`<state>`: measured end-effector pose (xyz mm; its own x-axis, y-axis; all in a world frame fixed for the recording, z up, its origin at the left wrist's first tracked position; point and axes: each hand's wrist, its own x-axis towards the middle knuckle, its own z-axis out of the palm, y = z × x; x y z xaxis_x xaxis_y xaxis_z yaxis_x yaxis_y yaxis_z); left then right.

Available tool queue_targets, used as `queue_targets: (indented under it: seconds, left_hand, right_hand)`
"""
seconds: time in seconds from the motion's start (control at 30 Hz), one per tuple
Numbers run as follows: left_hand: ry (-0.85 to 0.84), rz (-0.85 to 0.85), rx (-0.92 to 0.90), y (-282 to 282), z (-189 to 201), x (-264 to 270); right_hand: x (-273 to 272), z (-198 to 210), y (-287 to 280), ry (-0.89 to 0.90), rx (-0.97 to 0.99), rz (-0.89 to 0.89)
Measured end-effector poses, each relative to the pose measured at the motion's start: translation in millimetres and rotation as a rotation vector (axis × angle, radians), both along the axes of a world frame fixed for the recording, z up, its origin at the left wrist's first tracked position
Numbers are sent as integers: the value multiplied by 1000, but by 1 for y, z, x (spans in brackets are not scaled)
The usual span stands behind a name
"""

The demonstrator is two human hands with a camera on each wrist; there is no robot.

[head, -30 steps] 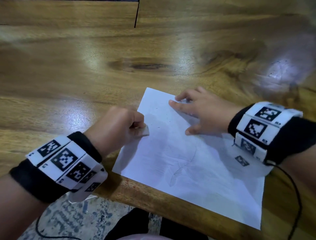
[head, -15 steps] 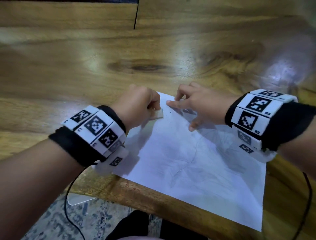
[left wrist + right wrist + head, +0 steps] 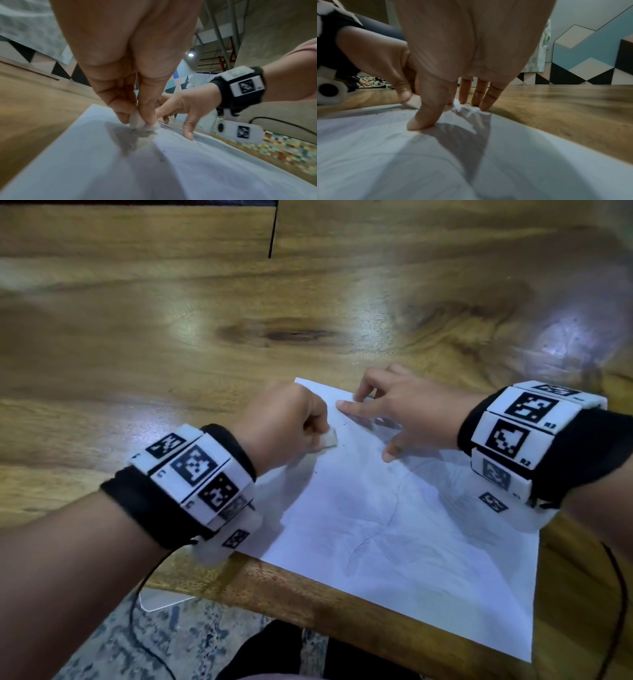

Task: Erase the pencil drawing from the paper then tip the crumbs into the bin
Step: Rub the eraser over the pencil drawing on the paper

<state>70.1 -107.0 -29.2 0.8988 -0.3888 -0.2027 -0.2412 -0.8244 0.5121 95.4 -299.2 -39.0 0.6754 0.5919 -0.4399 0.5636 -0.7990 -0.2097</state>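
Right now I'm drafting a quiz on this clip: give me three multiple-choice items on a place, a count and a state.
1. Where is the eraser? A near the paper's far corner; B on the floor; C off the paper on the table.
2. How many paper sheets lie on the wooden table? A one; B two; C three.
3. What is the right hand doing? A pinching the eraser; B pressing its fingers on the paper; C hanging off the table.

Key: A, the left hand pinches it there; A, a single sheet shows; B, its fingertips rest on the paper.

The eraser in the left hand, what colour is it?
The eraser is white, slightly greyed; the head view shows it best.
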Motion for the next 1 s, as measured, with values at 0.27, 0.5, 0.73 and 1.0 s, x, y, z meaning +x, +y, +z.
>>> queue_targets:
  seconds: [0.27, 0.5, 0.73, 1.0]
  left_hand:
    - [106, -154, 54, 13, 7, -13]
    - [-13, -139, -1, 7, 0, -17]
    - [79, -67, -13, 5, 5, -7]
    - [209, -206, 75, 8, 7, -20]
  right_hand:
    - [1, -2, -5, -4, 49, 7]
    - [2, -5, -5, -20, 56, 24]
    - [1, -5, -4, -33, 41, 26]
    - [0, -4, -5, -52, 9, 52]
